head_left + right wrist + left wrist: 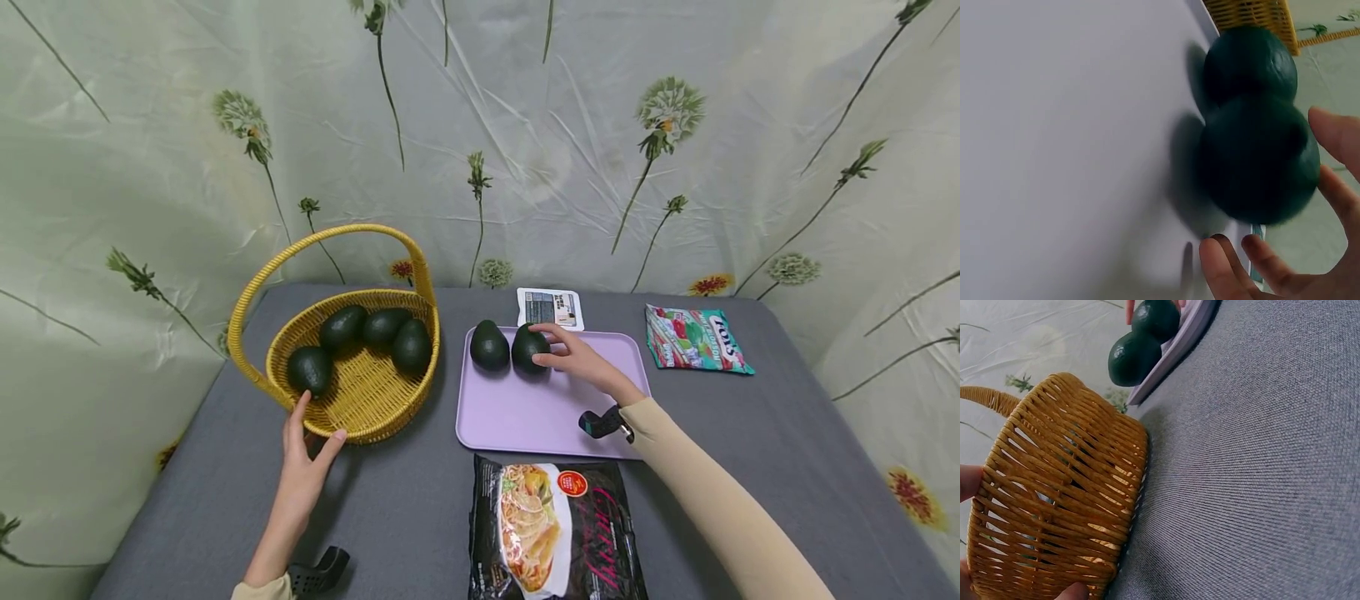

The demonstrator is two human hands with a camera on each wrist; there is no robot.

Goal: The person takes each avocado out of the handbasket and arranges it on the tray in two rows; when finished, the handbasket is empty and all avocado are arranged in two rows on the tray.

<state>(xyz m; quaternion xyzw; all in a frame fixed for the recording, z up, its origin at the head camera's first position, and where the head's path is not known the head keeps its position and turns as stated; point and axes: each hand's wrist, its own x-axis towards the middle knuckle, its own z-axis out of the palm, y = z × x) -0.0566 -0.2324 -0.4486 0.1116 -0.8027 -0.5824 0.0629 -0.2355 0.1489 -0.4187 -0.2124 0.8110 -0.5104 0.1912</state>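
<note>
A yellow wicker basket (356, 404) stands at the left with several dark green avocados in it. My left hand (303, 467) holds its near rim, a finger at the top edge beside one avocado (310, 371) and the thumb (1074, 592) against the outer weave. On the lilac tray (517, 425) two avocados sit side by side. My right hand (573, 358) reaches in from the right, fingers and thumb curved round the right avocado (527, 350). The left one (489, 347) touches it in the right wrist view (1247, 62).
A black noodle package (555, 529) lies in front of the tray. Behind the tray is a white labelled packet (551, 308). A teal and pink snack bag (696, 339) lies at the right. The grey table (405, 517) meets a dandelion-print curtain (525, 167).
</note>
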